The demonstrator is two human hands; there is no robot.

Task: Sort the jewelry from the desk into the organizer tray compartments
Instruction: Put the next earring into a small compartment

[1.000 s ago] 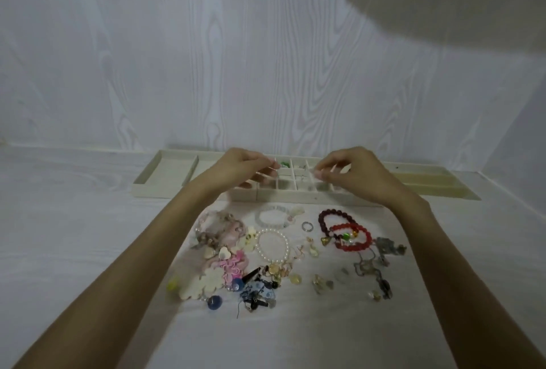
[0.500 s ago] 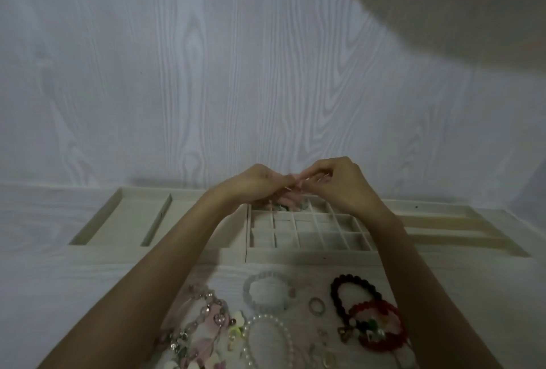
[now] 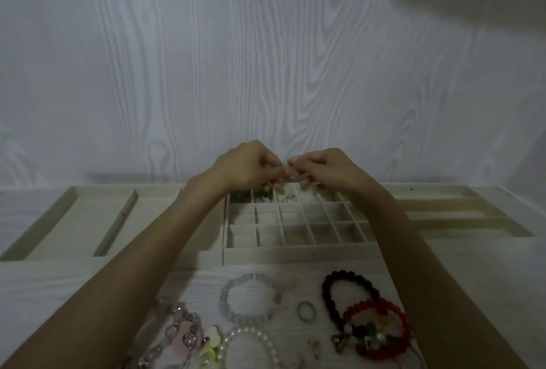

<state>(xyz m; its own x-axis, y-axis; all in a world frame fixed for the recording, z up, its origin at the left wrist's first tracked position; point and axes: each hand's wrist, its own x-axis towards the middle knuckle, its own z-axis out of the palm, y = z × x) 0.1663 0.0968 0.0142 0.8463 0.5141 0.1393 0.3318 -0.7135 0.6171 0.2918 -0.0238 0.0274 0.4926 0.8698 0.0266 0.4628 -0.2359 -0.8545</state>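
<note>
Fingertips of the left hand [image 3: 248, 166] and right hand [image 3: 325, 169] pinch a small pale piece [image 3: 291, 172] together above the organizer tray's [image 3: 295, 253] far edge.

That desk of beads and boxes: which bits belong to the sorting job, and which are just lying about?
Part of the job:
- left hand and right hand, pinching a small pale piece between them
- organizer tray
- pale bead bracelet
- ring
- dark bead bracelet
- red bracelet
- pearl bracelet

Just there:
- wood-grain wall
</note>
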